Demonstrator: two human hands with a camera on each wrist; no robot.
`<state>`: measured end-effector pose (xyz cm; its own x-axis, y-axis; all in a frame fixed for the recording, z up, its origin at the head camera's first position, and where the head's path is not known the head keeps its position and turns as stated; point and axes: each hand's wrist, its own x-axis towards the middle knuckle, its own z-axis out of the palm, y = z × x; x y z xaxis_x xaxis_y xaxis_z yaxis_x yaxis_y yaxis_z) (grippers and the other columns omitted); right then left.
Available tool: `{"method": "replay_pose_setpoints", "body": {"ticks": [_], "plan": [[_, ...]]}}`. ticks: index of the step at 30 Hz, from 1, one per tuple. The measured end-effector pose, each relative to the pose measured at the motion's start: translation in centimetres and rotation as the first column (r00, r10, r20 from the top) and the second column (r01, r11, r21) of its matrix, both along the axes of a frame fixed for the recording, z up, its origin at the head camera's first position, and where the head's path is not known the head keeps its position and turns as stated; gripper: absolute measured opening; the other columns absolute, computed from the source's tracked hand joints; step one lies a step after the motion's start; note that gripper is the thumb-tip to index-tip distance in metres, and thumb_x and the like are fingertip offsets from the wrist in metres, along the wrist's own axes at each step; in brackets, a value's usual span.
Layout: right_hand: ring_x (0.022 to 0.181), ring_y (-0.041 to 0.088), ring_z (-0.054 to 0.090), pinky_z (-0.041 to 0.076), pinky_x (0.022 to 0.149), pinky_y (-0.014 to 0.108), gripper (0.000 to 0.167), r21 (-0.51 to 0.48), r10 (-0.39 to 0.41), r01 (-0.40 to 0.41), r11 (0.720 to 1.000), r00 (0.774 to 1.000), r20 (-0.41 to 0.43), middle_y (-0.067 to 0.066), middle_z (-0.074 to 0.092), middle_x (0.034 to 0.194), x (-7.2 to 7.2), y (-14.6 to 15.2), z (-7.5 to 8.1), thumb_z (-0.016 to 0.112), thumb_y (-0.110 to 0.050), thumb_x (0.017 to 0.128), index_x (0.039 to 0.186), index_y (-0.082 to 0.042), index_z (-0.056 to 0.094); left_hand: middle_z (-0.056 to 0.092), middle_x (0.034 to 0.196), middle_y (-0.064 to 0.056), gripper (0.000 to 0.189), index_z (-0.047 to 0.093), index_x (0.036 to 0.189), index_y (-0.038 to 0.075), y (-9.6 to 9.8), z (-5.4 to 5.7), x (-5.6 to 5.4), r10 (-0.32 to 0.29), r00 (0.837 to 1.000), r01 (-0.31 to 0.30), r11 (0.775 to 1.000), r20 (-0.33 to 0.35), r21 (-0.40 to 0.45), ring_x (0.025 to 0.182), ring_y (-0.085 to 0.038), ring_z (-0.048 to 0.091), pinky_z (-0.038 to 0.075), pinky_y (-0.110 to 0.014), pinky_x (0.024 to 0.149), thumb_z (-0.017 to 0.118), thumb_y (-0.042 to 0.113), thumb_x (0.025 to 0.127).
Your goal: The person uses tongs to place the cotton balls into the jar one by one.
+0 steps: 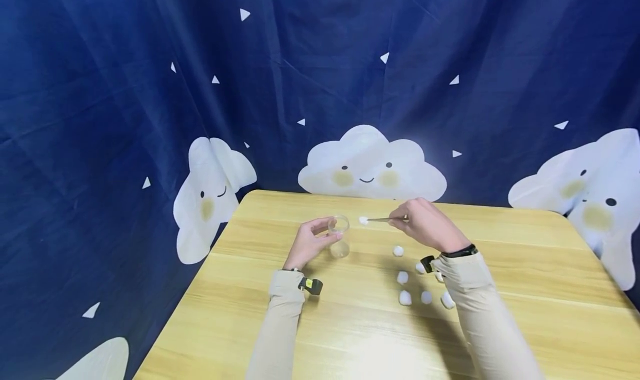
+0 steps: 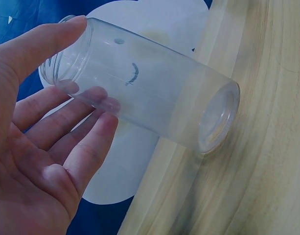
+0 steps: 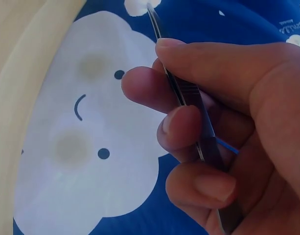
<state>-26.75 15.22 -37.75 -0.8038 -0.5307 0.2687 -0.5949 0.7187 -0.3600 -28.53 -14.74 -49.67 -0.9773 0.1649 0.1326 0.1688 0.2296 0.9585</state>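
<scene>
**One clear jar (image 2: 154, 83), one pair of tweezers (image 3: 207, 129), one white fluffy ball (image 1: 363, 220)**

The left hand (image 1: 306, 244) is holding the jar near its mouth, its grip spread just as wide as the neck: the thumb is pressing one side while fingertips are touching the other. The jar's mouth is facing up, over the worktop (image 1: 225, 313); whether its base is touching the wood is hard to tell. The right hand (image 1: 427, 224) is pinching the metal tweezers, its grip closed around them, and the tips are holding the ball in the air just right of the jar's mouth.

Several more white balls (image 1: 405, 298) are lying loosely grouped on the pale wooden worktop, below the right hand and partly behind its beige sleeve (image 1: 492, 313). Around the worktop, a dark blue curtain (image 1: 150, 102) is hanging, showing smiling white clouds (image 1: 372, 155) and small white triangles (image 1: 244, 15).
</scene>
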Motion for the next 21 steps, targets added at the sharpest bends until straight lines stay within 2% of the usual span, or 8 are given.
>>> {"method": "replay_pose_setpoints", "body": {"ticks": [4,10,17,21], "plan": [[0.063,0.009,0.049,0.041,0.058,0.024,0.015,-0.008,-0.002,0.002,1.0,1.0,0.001,-0.006,0.068,0.071,-0.4,-0.8,0.0,0.076,-0.01,0.093,0.081,-0.018,0.079,0.069,0.138,-0.009,0.055,0.068,0.135,0.014,0.0,-0.1,0.0,0.001,1.0,-0.001,1.0,0.001,0.001,0.131,-0.031,0.064,0.056,-0.04,0.109,0.086,0.028,0.086],[0.064,0.008,0.052,0.044,0.058,0.023,0.011,-0.016,0.011,-0.011,1.0,1.0,-0.015,-0.005,0.075,0.076,-1.0,-1.7,-0.3,0.076,-0.009,0.092,0.086,-0.016,0.082,0.07,0.137,-0.01,0.056,0.068,0.135,0.014,0.0,-0.2,-0.1,0.0,1.0,0.0,1.0,0.003,0.009,0.131,-0.032,0.064,0.056,-0.04,0.108,0.088,0.029,0.084],[0.067,0.006,0.057,0.048,0.062,0.025,0.008,-0.019,0.02,-0.02,1.0,1.0,0.005,0.001,0.081,0.087,-1.5,-2.8,-0.6,0.076,-0.01,0.092,0.092,-0.012,0.084,0.07,0.137,-0.011,0.057,0.068,0.134,0.013,0.0,-0.3,-0.2,-0.004,1.0,0.004,1.0,0.009,0.019,0.131,-0.033,0.064,0.058,-0.04,0.106,0.088,0.029,0.084],[0.065,0.007,0.056,0.048,0.06,0.025,0.008,-0.021,0.03,-0.03,0.999,1.0,-0.003,0.001,0.081,0.086,-1.7,-3.4,-0.8,0.076,-0.01,0.092,0.091,-0.012,0.084,0.07,0.137,-0.011,0.057,0.068,0.135,0.011,-0.1,-0.4,-0.3,-0.009,1.0,0.009,1.0,0.004,0.017,0.131,-0.032,0.065,0.058,-0.038,0.105,0.087,0.029,0.085]]}}
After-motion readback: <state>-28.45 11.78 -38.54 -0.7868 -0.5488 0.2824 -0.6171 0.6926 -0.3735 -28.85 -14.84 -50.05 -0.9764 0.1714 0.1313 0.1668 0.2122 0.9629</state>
